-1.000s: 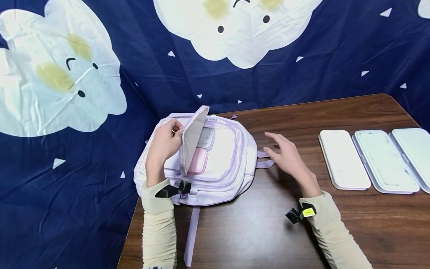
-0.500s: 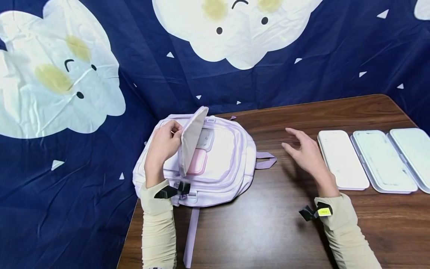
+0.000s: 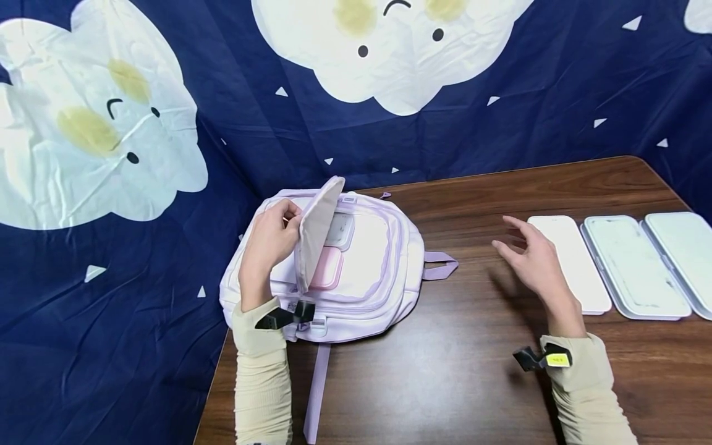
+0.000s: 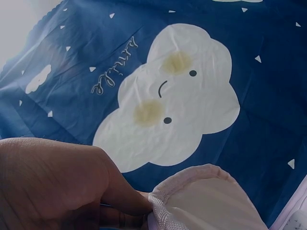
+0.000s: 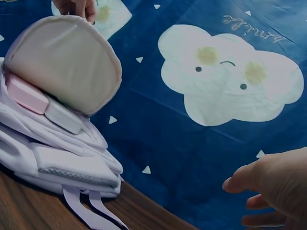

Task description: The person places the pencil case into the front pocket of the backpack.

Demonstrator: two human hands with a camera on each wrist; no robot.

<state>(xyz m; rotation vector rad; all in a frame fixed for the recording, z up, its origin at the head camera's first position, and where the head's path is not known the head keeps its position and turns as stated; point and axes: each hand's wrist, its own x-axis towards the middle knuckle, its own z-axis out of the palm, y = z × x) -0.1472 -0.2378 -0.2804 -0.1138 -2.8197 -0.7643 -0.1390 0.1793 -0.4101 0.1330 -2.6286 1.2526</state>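
With our left hand [image 3: 269,238], we pinch the edge of the flap [image 3: 318,238], which stands tilted up from the white-and-lilac backpack [image 3: 408,266]. The backpack lies at the left of the wooden table [image 3: 423,377]. In its open compartment, beside the flap, we see a pink case [image 3: 327,269] and a grey case [image 3: 341,232], next to each other. Our right hand [image 3: 536,259] grips nothing; its thumb and fingers are spread apart above the table, and it partly covers a white case [image 3: 575,266] in the head view. Beside that case lie two pale cases [image 3: 636,266] in the same row. From the backpack, a lilac loop [image 3: 441,266] points toward our right hand. Behind everything hangs dark blue cloth [image 3: 461,133] with smiling white clouds.
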